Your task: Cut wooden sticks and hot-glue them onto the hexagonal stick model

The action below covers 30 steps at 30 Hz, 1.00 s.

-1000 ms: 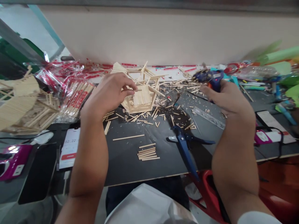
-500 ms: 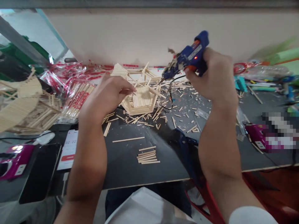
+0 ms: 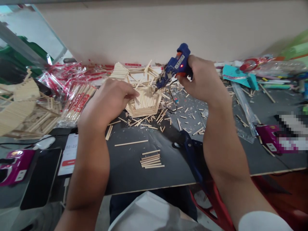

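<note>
My right hand point(image 3: 201, 77) is wrapped round a blue hot glue gun point(image 3: 176, 65), whose small red light is lit. Its nozzle, crusted with residue, points down at the right edge of a slatted panel on a wooden stick model point(image 3: 144, 111). At the panel's left edge, the fingers of my left hand point(image 3: 115, 96) are pinched together against the model; part of the fingertips is hidden. Several short cut sticks point(image 3: 151, 160) lie in a row nearer me, with one longer stick point(image 3: 131, 143) behind them.
Blue-handled cutters point(image 3: 191, 150) lie by my right forearm. Wood scraps point(image 3: 185, 112) litter the tabletop. At left are packaged chopsticks point(image 3: 78, 99), another stick model point(image 3: 21, 109), a dark phone point(image 3: 42, 179) and a lit phone point(image 3: 69, 150). A purple power strip point(image 3: 268, 134) is at right.
My right hand has brought the glue gun down and to the left, so the nozzle now meets the panel's right edge. My left hand stays at the model.
</note>
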Motion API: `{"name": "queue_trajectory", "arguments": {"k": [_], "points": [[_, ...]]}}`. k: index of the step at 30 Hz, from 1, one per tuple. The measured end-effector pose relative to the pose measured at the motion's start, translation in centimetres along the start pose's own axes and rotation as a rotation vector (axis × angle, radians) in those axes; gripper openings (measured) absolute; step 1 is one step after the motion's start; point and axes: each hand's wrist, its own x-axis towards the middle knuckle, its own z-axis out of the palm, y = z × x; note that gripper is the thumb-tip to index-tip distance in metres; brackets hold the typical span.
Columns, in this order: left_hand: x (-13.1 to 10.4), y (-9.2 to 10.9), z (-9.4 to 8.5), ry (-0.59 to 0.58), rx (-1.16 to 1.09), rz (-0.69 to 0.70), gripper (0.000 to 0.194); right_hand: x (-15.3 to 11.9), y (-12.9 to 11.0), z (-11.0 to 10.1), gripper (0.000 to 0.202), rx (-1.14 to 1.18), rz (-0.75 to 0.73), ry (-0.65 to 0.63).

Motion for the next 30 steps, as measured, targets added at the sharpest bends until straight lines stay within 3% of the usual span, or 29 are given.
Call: {"name": "queue_trajectory", "arguments": {"k": [8, 13, 25, 30], "points": [[-0.7, 1.1, -0.5, -0.122, 0.092, -0.01, 0.037, 0.1, 0.5, 0.6, 0.035, 0.114, 0.046, 0.035], [-0.9, 1.4, -0.4, -0.111, 0.107, -0.023, 0.042, 0.0, 0.9, 1.1, 0.046, 0.145, 0.021, 0.044], [-1.1, 0.8, -0.8, -0.108, 0.031, -0.03, 0.044, 0.0, 1.2, 0.6, 0.023, 0.095, -0.084, 0.016], [-1.1, 1.0, -1.0, -0.023, -0.237, -0.049, 0.047, -0.1, 0.5, 0.1, 0.024, 0.066, -0.05, 0.009]]}}
